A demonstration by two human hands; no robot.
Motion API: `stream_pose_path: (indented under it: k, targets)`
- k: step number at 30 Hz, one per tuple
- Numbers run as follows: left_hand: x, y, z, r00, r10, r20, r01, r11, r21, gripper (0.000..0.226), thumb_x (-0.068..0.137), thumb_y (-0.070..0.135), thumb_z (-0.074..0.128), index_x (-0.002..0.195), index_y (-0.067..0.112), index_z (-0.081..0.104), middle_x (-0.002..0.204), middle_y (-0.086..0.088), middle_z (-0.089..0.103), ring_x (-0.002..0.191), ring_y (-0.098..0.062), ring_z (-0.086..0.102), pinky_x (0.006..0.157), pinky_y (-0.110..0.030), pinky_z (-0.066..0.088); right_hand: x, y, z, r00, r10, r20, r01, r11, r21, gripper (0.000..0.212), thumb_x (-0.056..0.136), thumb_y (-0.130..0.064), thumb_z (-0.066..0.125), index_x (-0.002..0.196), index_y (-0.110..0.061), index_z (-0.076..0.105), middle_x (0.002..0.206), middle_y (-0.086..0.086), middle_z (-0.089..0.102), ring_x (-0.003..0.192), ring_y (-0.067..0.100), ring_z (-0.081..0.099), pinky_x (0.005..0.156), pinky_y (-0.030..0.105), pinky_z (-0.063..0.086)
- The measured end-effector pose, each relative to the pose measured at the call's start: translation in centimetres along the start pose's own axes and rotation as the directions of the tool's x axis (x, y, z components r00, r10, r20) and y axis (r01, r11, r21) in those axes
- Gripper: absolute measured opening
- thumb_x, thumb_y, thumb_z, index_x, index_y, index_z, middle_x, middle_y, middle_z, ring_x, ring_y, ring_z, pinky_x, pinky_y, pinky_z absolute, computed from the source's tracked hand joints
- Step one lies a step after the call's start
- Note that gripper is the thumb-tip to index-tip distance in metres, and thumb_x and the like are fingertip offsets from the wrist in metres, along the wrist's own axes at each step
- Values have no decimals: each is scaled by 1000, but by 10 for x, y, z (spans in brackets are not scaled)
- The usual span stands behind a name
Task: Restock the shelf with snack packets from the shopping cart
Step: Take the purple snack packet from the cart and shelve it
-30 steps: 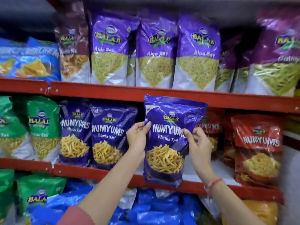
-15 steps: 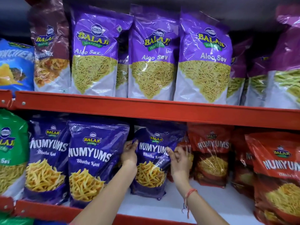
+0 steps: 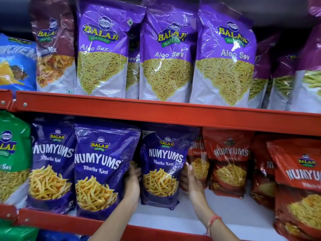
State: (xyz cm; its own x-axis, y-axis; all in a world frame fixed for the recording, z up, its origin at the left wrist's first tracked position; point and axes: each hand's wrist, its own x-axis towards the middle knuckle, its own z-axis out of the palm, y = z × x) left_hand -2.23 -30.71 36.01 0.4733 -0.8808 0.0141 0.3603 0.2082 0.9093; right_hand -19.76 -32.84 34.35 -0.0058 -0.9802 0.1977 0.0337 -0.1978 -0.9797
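A dark blue Numyums Bhatha Kani packet (image 3: 162, 171) stands upright on the white middle shelf (image 3: 234, 216), set back from the front edge. My left hand (image 3: 132, 183) presses against its left side and my right hand (image 3: 190, 180) against its right side, so both hands hold it. Two matching blue Numyums packets (image 3: 97, 171) stand to its left, nearer the front. The shopping cart is out of view.
Red Numyums packets (image 3: 229, 164) stand to the right, one large packet (image 3: 298, 188) close to the front. Purple Aloo Sev packets (image 3: 166, 54) fill the upper shelf above the red shelf rail (image 3: 156, 112). Green packets (image 3: 12, 157) sit at far left.
The blue packet went from in front of the shelf edge into the middle shelf and now stands on it. Both hands slid down its sides. The camera moved closer and up.
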Motion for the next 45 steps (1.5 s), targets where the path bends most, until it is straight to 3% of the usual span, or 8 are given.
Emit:
stream_pose_path:
  k: [5, 10, 13, 16, 25, 33, 41, 45]
  targets:
    - [-19, -6, -14, 996, -51, 76, 47, 997, 54, 72, 93, 51, 14, 123, -4, 50, 120, -19, 57, 114, -30, 53, 78, -32, 44, -23, -2, 1, 993, 118, 21, -118, 993, -24, 62, 64, -86, 37, 101, -42, 61, 91, -14, 70, 96, 19, 69, 84, 42, 58]
    - [-23, -24, -35, 997, -42, 63, 28, 979, 203, 79, 67, 84, 27, 97, 23, 67, 98, -3, 70, 100, -26, 63, 100, -45, 45, -29, 13, -13, 993, 114, -14, -115, 984, -133, 58, 55, -98, 37, 77, -54, 68, 119, -2, 70, 108, 27, 66, 102, 50, 49]
    - [-17, -41, -50, 996, -68, 50, 52, 961, 270, 79, 58, 91, 31, 89, 29, 68, 105, -6, 70, 105, -30, 62, 104, -52, 42, -59, -7, -13, 994, 111, -8, -111, 975, -191, 61, 71, -85, 38, 94, -40, 71, 120, -7, 66, 112, 20, 62, 107, 46, 45]
    - [-55, -11, -50, 994, -68, 88, 43, 965, 257, 61, 81, 71, 27, 93, 27, 68, 107, -7, 64, 109, -27, 58, 107, -45, 40, -79, -17, -14, 995, 99, 14, -92, 964, -251, 71, 82, -74, 34, 123, -25, 63, 126, -1, 63, 123, 23, 55, 110, 46, 41]
    - [-75, 4, -66, 995, -30, 93, 10, 978, 208, 69, 94, 49, 20, 122, -6, 51, 134, -27, 51, 124, -35, 49, 105, -38, 36, -98, -18, -7, 997, 77, 23, -68, 961, -269, 89, 67, -87, 30, 126, -28, 60, 132, 3, 63, 121, 24, 57, 109, 49, 43]
    - [-76, 2, -69, 989, -7, 150, -23, 980, 197, 68, 95, 46, 18, 127, -9, 45, 138, -27, 46, 130, -35, 43, 107, -37, 32, -106, -22, -12, 996, 33, 83, -10, 966, -259, 61, 91, -64, 31, 130, -25, 57, 123, -7, 60, 116, 16, 54, 106, 35, 41]
    - [-114, -13, -78, 965, 226, 132, -252, 937, 240, 45, 97, 35, 30, 110, 4, 61, 114, -12, 64, 103, -22, 61, 103, -39, 43, -142, -7, -30, 966, -255, -35, 237, 934, -269, 46, 90, -58, 40, 113, -25, 64, 110, -4, 72, 106, 9, 64, 89, 21, 48]
    - [-147, -27, -80, 943, 282, 175, -316, 925, 212, 41, 98, 26, 33, 99, 1, 66, 92, -6, 69, 84, -3, 66, 88, -22, 50, -174, 0, -46, 938, -344, -44, 318, 904, -288, 34, 93, -48, 50, 98, -20, 68, 95, 1, 75, 94, 14, 69, 90, 40, 54]
